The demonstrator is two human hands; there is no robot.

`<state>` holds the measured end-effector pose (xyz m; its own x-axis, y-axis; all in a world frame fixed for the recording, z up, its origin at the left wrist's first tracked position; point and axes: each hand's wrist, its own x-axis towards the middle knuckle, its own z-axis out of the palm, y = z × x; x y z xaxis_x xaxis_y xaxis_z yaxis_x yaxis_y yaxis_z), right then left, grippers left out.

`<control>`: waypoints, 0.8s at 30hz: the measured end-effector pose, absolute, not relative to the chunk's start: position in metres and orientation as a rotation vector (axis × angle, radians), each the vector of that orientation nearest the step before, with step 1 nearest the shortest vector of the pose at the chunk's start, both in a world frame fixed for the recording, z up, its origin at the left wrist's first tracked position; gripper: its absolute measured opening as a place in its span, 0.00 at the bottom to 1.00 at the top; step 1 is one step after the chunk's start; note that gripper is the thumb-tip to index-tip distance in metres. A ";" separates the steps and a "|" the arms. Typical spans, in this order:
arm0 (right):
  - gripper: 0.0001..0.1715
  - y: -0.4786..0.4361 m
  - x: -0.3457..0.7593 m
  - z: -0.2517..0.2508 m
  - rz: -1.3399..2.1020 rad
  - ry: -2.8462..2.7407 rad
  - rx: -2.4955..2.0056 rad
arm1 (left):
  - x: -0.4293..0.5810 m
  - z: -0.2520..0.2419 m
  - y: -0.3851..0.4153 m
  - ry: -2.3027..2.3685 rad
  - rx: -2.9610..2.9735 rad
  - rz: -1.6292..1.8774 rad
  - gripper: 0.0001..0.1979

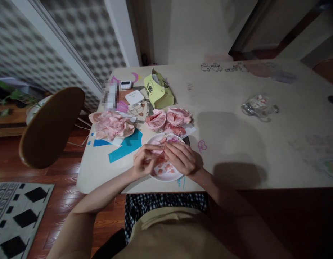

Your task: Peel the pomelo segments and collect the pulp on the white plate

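Note:
My left hand and my right hand meet over a white plate at the table's near edge. Both hands are closed on a pink pomelo segment, fingertips pinching its skin. Small pink pieces of flesh lie on the plate under the hands. Behind the plate sit peeled pomelo segments. A heap of pink peel and pith lies to the left.
A yellow-green tissue pack, a white box and small gadgets stand at the back left. Blue paper lies beside the plate. A crumpled clear wrapper rests at the right. A brown chair stands left of the table.

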<state>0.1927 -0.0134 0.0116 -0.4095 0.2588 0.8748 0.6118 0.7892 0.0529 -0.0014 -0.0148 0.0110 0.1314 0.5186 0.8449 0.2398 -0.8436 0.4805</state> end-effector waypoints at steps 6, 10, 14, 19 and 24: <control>0.17 -0.014 0.196 0.013 -0.351 -2.018 -0.653 | 0.000 0.012 -0.017 0.729 2.168 1.788 0.09; 0.19 -0.012 0.196 0.019 -0.398 -2.048 -0.627 | -0.001 0.005 -0.017 0.757 2.071 1.781 0.10; 0.20 -0.007 0.192 0.022 -0.290 -2.032 -0.662 | -0.001 0.000 -0.016 0.870 1.896 1.747 0.08; 0.22 -0.004 0.193 0.022 -0.137 -1.990 -0.748 | -0.001 0.001 -0.015 0.879 1.862 1.712 0.07; 0.16 -0.005 0.197 0.023 -0.198 -2.031 -0.744 | -0.002 0.009 -0.017 0.815 2.102 1.693 0.08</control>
<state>0.1968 -0.0052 0.0230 -0.3817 0.4261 0.8202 0.5764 0.8035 -0.1492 -0.0020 -0.0167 0.0093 0.1346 0.6097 0.7811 0.2299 -0.7860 0.5739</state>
